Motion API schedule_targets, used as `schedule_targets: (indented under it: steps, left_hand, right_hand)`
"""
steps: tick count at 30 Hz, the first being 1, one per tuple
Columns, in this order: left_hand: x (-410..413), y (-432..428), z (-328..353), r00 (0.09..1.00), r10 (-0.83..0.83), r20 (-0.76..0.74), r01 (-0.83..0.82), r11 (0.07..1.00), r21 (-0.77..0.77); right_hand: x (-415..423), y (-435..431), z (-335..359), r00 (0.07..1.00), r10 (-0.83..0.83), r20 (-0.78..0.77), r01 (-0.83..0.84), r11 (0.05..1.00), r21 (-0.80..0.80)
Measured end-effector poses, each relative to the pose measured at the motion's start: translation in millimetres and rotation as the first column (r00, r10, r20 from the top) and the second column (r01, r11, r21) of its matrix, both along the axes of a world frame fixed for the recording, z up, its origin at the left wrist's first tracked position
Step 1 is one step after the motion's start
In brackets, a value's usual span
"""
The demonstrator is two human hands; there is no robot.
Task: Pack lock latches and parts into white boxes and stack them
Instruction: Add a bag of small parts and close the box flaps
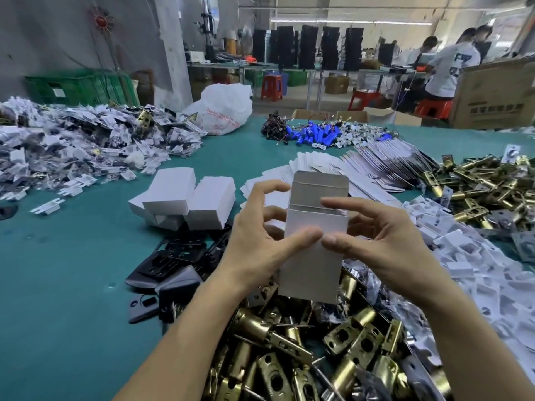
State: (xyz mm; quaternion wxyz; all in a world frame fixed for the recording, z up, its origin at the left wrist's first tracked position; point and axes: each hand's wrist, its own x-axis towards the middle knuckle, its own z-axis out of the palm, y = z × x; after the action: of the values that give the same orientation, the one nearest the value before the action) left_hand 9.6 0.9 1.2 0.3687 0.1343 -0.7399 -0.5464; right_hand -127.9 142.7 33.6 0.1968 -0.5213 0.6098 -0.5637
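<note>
Bench [66, 285] with a teal top, crowded with lock parts and seen from head height. At the centre of the frame, both hands hold one white box [312, 267] upright above a heap of brass latches [289, 357] that fills the bottom centre. The left hand [254, 250] pinches the box's left side, with its thumb flat on the front face, its fingers curled behind and its index finger arched clear above. The right hand [385, 250] grips the right side with its thumb on the front face, the tip nearly meeting the left thumb, and its index finger reaching over the top edge. The box's lid flap stands raised and shows a grey inside. Its contents cannot be seen.

Left of centre, closed white boxes [185, 198] lie loosely stacked, with black plates [173, 261] just below them. Flat box blanks [362, 169] fan out behind the held box. A second latch heap [486, 189] lies at the right edge, and bagged parts [86, 140] are piled at the upper left.
</note>
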Motion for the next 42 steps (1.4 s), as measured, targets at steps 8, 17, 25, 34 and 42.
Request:
schedule_targets:
  steps: [8, 17, 25, 34, 42]
  left_hand:
    - [0, 2, -1, 0.993, -0.107, -0.057, 0.108, 0.994, 0.016]
    - [2, -2, -4, 0.989, -0.131, -0.066, 0.134, 0.990, 0.041]
    - [4, -4, -4, 0.978, -0.185, -0.097, 0.199, 0.968, 0.152]
    - [2, -6, -6, 0.973, -0.216, -0.082, 0.227, 0.960, 0.166]
    - [1, -9, -10, 0.971, -0.228, -0.071, 0.236, 0.959, 0.153]
  right_hand:
    - [-12, 5, -5, 1.000, -0.010, -0.005, 0.010, 1.000, 0.002]
    - [-9, 0, -4, 0.995, -0.031, 0.093, 0.042, 0.992, -0.121]
    - [1, -4, -4, 0.996, 0.021, 0.082, -0.011, 0.993, -0.119]
    - [5, -3, 0, 0.986, 0.021, 0.164, -0.011, 0.998, -0.059]
    - [10, -5, 3, 0.977, -0.112, 0.179, 0.110, 0.994, 0.020]
